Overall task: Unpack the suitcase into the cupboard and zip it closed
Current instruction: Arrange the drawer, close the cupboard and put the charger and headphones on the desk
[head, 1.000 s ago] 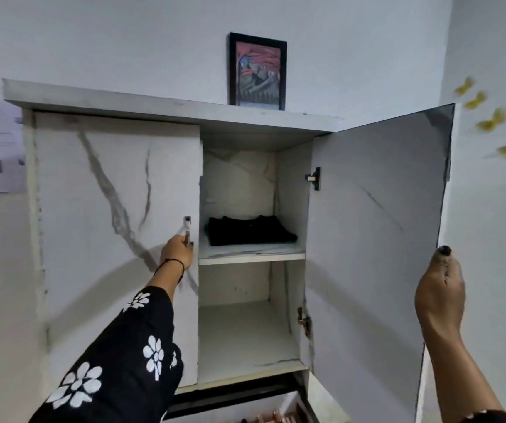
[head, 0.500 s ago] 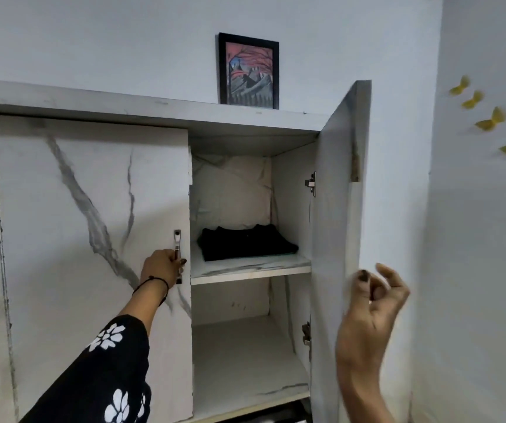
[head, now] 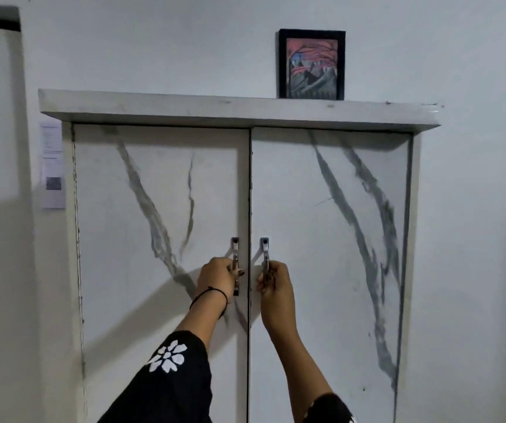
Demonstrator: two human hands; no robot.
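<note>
The white marble-patterned cupboard [head: 331, 239] fills the view, and both of its doors are closed. My left hand [head: 218, 277] grips the metal handle of the left door [head: 235, 248]. My right hand [head: 274, 288] grips the metal handle of the right door [head: 264, 248]. The two handles sit side by side at the centre seam. The shelves and the black folded clothes inside are hidden behind the doors. The suitcase is not in view.
A framed picture [head: 311, 64] stands on the cupboard's top ledge [head: 184, 106]. A paper notice [head: 52, 166] is stuck to the wall left of the cupboard. Plain white wall lies on both sides.
The right door has swung from open to closed, hiding the shelves and black clothes. My right hand moved from the door's edge to its handle. My left hand stayed on the left handle.
</note>
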